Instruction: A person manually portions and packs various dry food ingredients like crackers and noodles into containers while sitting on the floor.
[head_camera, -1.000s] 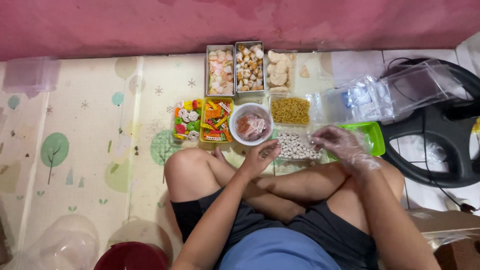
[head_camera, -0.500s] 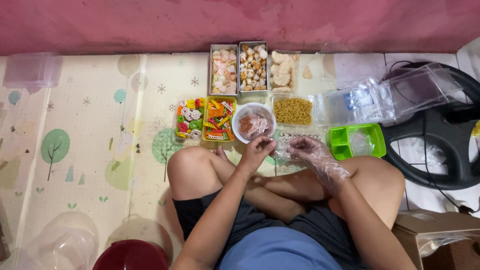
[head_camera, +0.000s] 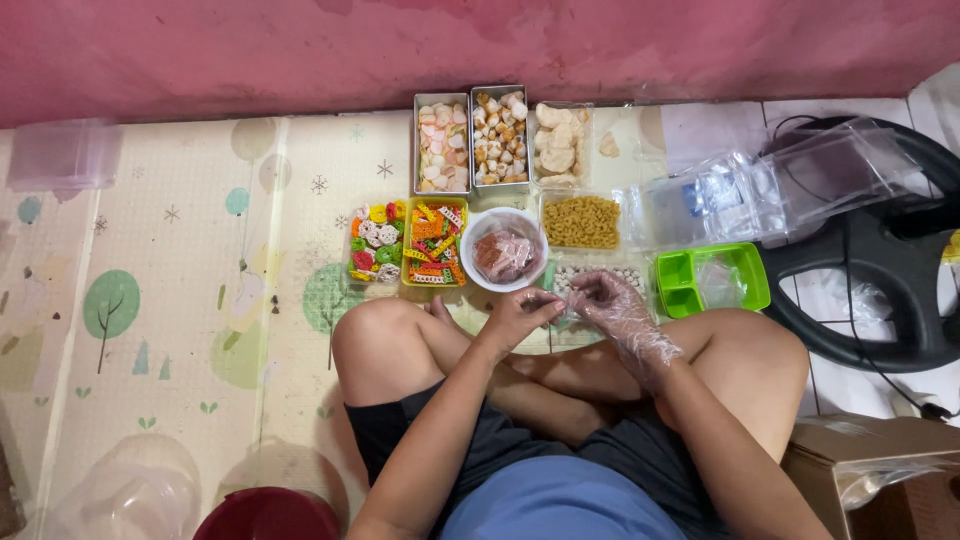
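Note:
I sit cross-legged on a patterned mat. My bare left hand (head_camera: 515, 315) and my right hand (head_camera: 612, 305), which wears a clear plastic glove, meet fingertip to fingertip just above my shins. They hover over a clear tub of small pale pieces (head_camera: 600, 275). Both hands have curled, pinched fingers. Whatever is between them is too small to make out. A white bowl of pinkish wrapped snacks (head_camera: 503, 250) stands just beyond my left hand.
Tubs of colourful snacks (head_camera: 405, 243), yellow bits (head_camera: 581, 221) and pale crackers (head_camera: 500, 140) line the mat toward the pink wall. A green tray (head_camera: 710, 278), clear empty containers (head_camera: 770, 185) and a black wheel (head_camera: 880, 300) lie right. A red bucket (head_camera: 265, 515) and cardboard box (head_camera: 880, 470) sit near me.
My gloved right hand moved left from the green tray to the tub of pale pieces and met my left hand, which came back slightly from the white bowl.

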